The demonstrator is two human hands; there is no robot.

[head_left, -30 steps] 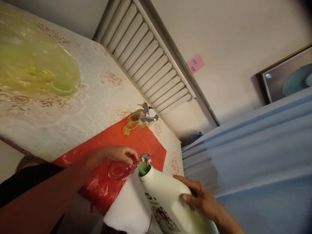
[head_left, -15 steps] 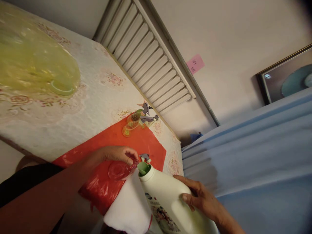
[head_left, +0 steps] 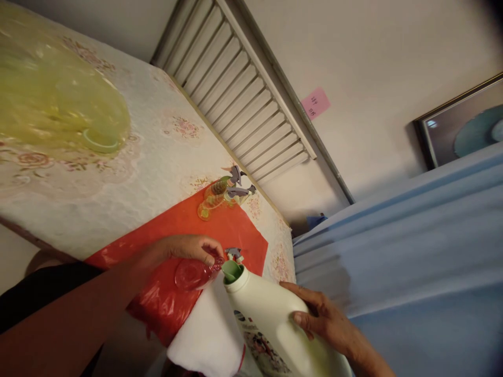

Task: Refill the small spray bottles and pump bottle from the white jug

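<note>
My left hand (head_left: 200,248) pinches the neck of a clear bottle (head_left: 192,275), which looks reddish over the red plastic sheet (head_left: 165,288). With my right hand (head_left: 320,317) I grip a large pale detergent jug (head_left: 271,309), tilted toward the bottle. Its green pouring spout (head_left: 232,271) is at the bottle's mouth; whether they touch, and whether liquid flows, I cannot tell. A grey and white spray head (head_left: 234,254) lies just behind the spout. Below, a folded white towel (head_left: 212,330) sits under the jug's left side.
Spray bottles (head_left: 216,199) with yellow-green liquid in the bottom stand at the sheet's far end. A yellow plastic bag (head_left: 58,99) lies on the flowered tablecloth (head_left: 157,157) at left. A white radiator (head_left: 239,89) borders the table, and a blue cloth (head_left: 401,241) is at right.
</note>
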